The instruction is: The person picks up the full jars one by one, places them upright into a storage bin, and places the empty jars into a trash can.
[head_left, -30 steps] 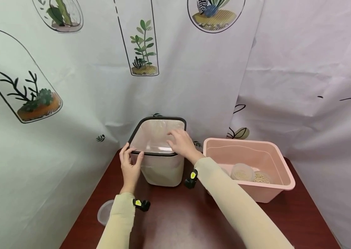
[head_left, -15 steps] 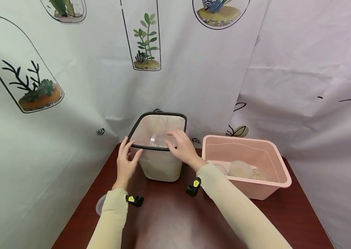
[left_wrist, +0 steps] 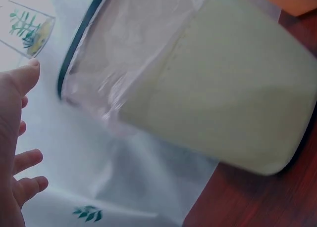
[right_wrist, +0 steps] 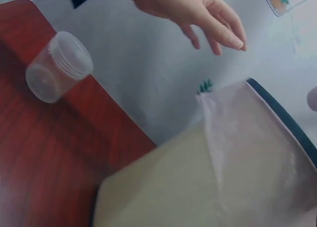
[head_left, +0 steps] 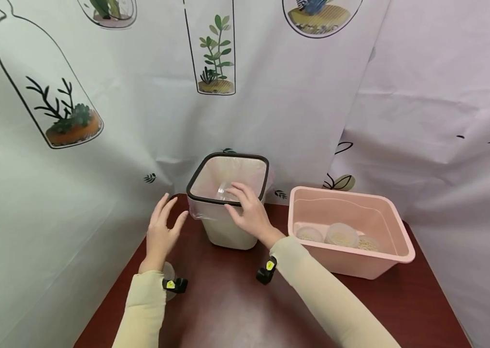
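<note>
A cream trash bin (head_left: 229,229) stands upright at the back of the table, with a black rim (head_left: 210,199). Its thin pinkish bag (head_left: 203,210) lines the inside and folds down over the outside. My left hand (head_left: 160,237) hovers left of the bin, apart from the rim, fingers spread and holding nothing. My right hand (head_left: 249,212) is over the bin's front right rim, fingers loosely bent above the opening. Shiny clear plastic (head_left: 223,191) shows inside the bin. In the right wrist view the bag (right_wrist: 247,148) hangs over the bin's side.
Right of the bin sits a pink tub (head_left: 349,263) with several round clear containers (head_left: 341,235) of pale grains inside. An uncapped clear jar (right_wrist: 59,66) stands on the dark red table (head_left: 223,299), partly behind my left wrist. A printed cloth (head_left: 271,111) hangs behind.
My left hand has let go of the bin's front left rim and drawn away leftward. The right hand stays near the front right rim. The head view has shifted slightly.
</note>
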`<action>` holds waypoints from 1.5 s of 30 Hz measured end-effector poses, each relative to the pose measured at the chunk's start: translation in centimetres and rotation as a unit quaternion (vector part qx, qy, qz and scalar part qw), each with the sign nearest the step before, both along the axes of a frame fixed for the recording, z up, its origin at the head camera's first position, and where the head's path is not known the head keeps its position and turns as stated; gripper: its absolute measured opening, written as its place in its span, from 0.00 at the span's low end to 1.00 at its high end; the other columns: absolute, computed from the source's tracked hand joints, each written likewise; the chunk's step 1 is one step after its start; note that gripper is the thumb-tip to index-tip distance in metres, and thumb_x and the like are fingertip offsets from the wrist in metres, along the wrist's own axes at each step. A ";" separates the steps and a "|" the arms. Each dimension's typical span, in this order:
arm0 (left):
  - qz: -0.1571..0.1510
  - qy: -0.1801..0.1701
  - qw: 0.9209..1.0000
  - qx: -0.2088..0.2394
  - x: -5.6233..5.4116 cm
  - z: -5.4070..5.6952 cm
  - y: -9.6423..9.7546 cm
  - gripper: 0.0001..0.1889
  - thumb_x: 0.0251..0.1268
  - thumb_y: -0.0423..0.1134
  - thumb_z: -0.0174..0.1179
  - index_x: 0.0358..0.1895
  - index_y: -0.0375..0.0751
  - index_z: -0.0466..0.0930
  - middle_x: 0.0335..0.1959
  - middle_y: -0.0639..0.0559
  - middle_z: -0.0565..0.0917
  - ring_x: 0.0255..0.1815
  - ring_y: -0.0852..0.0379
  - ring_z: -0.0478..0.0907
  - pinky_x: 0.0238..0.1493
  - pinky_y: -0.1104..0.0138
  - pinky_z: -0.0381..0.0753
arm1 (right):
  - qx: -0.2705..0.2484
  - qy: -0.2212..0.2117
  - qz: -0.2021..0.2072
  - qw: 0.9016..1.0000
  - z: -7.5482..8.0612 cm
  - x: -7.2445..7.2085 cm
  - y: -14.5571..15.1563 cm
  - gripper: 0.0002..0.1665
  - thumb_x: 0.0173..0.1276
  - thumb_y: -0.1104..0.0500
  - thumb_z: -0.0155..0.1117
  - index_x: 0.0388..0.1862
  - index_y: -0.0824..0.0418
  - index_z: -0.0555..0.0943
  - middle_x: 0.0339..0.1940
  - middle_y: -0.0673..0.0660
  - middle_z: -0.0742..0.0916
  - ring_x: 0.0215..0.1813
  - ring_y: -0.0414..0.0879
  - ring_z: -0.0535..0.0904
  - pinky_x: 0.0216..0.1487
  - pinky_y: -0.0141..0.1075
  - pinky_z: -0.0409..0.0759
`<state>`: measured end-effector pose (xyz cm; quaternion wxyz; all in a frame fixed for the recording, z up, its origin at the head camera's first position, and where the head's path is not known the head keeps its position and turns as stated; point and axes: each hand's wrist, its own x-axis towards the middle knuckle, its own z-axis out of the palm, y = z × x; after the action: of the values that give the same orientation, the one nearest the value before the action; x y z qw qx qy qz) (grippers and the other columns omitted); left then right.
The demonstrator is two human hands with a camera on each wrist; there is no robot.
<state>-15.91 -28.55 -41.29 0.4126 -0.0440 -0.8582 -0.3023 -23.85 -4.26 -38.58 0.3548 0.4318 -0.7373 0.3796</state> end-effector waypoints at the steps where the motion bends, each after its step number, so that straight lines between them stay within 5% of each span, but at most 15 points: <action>1: 0.007 0.005 1.000 -0.005 0.4 0.1 -0.4 0.26 0.55 0.41 0.67 0.59 0.43 0.75 0.65 0.46 0.68 0.64 0.44 0.65 0.56 0.47 0.66 | -0.001 0.018 0.005 1.000 -0.3 0.2 -0.3 0.23 0.57 0.60 0.68 0.51 0.65 0.76 0.55 0.63 0.76 0.59 0.52 0.72 0.56 0.40 0.71; 9: 0.052 -0.005 0.998 -0.021 3.5 -0.7 -3.4 0.25 0.55 0.41 0.67 0.58 0.42 0.75 0.63 0.47 0.71 0.62 0.45 0.67 0.54 0.47 0.67 | 0.030 0.101 0.066 0.992 -2.6 2.4 -2.8 0.28 0.52 0.59 0.72 0.52 0.66 0.76 0.58 0.66 0.75 0.61 0.58 0.69 0.63 0.45 0.64; 24: 0.124 0.014 0.992 -0.016 9.0 -2.5 -7.6 0.25 0.50 0.36 0.69 0.55 0.38 0.77 0.60 0.43 0.73 0.60 0.41 0.68 0.52 0.46 0.67 | 0.099 0.024 0.096 0.990 -7.9 6.3 -7.4 0.31 0.56 0.50 0.69 0.57 0.60 0.74 0.62 0.59 0.72 0.64 0.51 0.67 0.65 0.37 0.60; 34: 0.145 -0.019 0.989 -0.005 11.0 -4.2 -8.1 0.25 0.51 0.37 0.68 0.56 0.37 0.76 0.60 0.42 0.73 0.60 0.41 0.68 0.49 0.46 0.67 | 0.153 -0.104 0.088 0.979 -11.5 7.4 -9.9 0.35 0.57 0.45 0.68 0.62 0.54 0.70 0.64 0.54 0.70 0.64 0.47 0.66 0.57 0.37 0.70; 39: 0.161 -0.036 0.986 -0.001 11.7 -4.8 -8.3 0.25 0.51 0.37 0.68 0.55 0.38 0.77 0.60 0.43 0.73 0.59 0.40 0.68 0.48 0.45 0.68 | 0.177 -0.189 0.087 0.962 -12.4 8.3 -11.6 0.37 0.57 0.44 0.67 0.65 0.49 0.66 0.65 0.53 0.68 0.63 0.47 0.66 0.52 0.35 0.73; 45: 0.160 -0.050 0.986 0.007 12.2 -5.3 -8.0 0.24 0.51 0.36 0.69 0.54 0.38 0.78 0.60 0.45 0.73 0.59 0.40 0.69 0.52 0.48 0.67 | 0.219 -0.244 0.088 0.941 -13.7 9.5 -12.8 0.39 0.57 0.42 0.67 0.66 0.46 0.64 0.65 0.52 0.67 0.63 0.45 0.65 0.48 0.32 0.74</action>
<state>-3.73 -36.55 -46.60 0.4122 0.1122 -0.8718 -0.2397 -14.38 -17.02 -52.30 0.0258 0.4565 -0.8251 0.3319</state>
